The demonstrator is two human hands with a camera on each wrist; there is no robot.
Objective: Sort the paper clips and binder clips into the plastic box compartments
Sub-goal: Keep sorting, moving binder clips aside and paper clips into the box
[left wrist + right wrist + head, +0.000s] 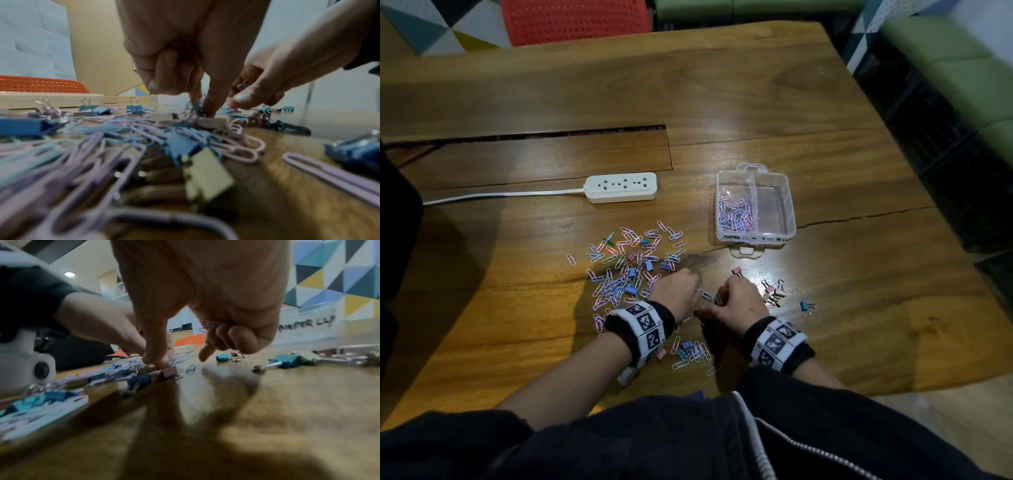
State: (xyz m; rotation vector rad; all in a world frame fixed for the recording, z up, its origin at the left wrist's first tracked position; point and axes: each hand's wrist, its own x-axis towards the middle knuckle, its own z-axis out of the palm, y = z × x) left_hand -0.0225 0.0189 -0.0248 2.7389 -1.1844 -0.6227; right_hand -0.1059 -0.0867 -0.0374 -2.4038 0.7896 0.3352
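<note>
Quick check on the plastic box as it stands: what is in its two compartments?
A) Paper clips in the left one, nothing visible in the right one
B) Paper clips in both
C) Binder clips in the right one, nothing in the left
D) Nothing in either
A: in the head view the plastic box holds pink and blue paper clips in its left compartment only; the right compartment looks bare.

Person wears a dark jacket (825, 428) with white zip (760, 431), and black wristbands (640, 329) carrying white straps with black square-pattern markers (777, 342).
</note>
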